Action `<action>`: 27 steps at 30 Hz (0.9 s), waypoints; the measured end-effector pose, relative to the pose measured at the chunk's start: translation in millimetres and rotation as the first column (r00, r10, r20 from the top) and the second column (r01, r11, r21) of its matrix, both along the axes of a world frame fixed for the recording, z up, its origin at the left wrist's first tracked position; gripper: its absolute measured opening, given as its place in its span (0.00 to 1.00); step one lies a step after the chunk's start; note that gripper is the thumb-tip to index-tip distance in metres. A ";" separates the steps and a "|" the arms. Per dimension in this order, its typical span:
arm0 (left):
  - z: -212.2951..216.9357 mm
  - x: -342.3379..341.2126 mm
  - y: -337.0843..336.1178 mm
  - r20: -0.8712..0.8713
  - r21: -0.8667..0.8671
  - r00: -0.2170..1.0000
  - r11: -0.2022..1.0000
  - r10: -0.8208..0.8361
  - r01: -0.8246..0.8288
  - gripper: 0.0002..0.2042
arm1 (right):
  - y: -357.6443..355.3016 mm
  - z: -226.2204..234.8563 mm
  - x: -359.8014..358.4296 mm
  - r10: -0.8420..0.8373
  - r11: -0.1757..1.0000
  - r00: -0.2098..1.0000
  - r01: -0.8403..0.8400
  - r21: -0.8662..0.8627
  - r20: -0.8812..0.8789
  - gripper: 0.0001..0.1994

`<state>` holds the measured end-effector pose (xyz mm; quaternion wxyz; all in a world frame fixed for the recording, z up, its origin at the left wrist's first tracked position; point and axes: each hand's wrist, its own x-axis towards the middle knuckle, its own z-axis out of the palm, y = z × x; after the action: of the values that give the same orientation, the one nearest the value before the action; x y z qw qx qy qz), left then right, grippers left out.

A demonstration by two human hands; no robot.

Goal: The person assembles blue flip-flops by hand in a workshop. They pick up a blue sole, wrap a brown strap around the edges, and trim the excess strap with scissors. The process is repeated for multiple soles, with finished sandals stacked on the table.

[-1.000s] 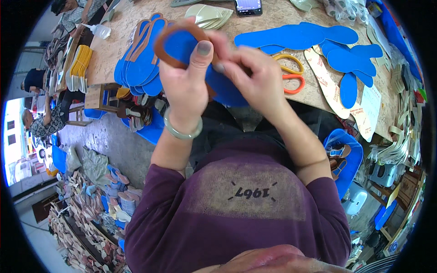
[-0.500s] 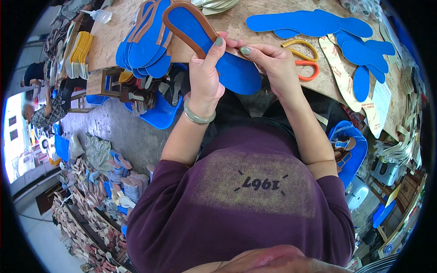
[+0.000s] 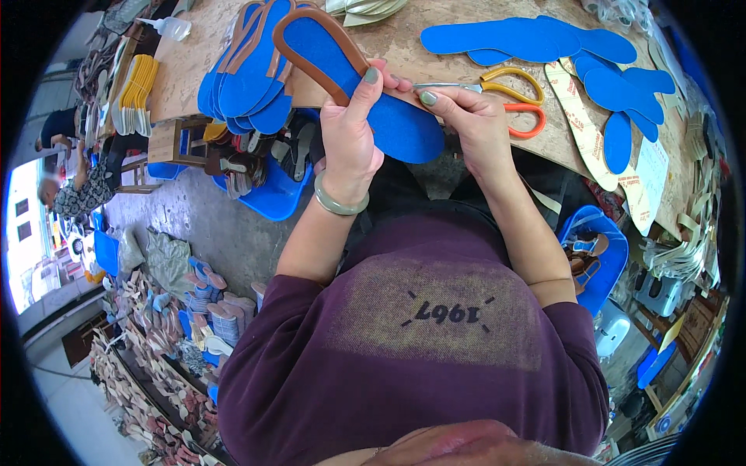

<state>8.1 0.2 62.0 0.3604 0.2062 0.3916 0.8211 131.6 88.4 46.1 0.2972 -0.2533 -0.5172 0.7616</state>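
Note:
My left hand (image 3: 352, 130) is closed on a blue shoe insole (image 3: 408, 128), its thumb pressed on the edge. A brown edging strip (image 3: 294, 56) curves round the insole's far end and runs down its side toward my fingers. My right hand (image 3: 478, 128) is closed in a pinch at the insole's right edge, on the strip's lower stretch. The strip's end is hidden by the fingers. Just beyond this hand lies a pair of scissors (image 3: 519, 75) with one yellow and one orange handle loop; the blades point left.
A pile of blue insoles with brown edging (image 3: 249, 89) lies left on the table, more blue insoles (image 3: 536, 39) to the right. Printed pale sheets (image 3: 579, 124) lie near the right edge. Blue bins (image 3: 272, 190) stand below. Another person (image 3: 78, 190) is far left.
My right hand has slid a little right and nearer along the insole's edge, uncovering the scissors' blades. The insole has shifted slightly left in my left hand.

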 end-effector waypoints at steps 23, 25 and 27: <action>10.9 9.4 -15.5 -0.175 -0.172 0.984 0.985 -0.019 -0.012 0.15 | -5.0 -1.9 -0.9 0.111 0.953 0.972 -0.163 0.256 0.207 0.09; 2.8 6.7 -20.9 -0.252 -0.228 0.965 0.973 -0.077 0.018 0.12 | -2.1 -9.4 -3.4 0.161 0.973 0.970 -0.187 0.133 0.184 0.09; 0.2 3.4 -25.0 -0.279 -0.257 0.956 0.966 -0.087 0.013 0.09 | -4.0 -11.4 -9.5 0.179 0.980 0.983 -0.182 0.082 0.049 0.09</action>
<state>11.5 -24.8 62.2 0.3435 0.2859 0.5358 0.7163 122.1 84.4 34.7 0.2268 -0.2080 -0.5764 0.7570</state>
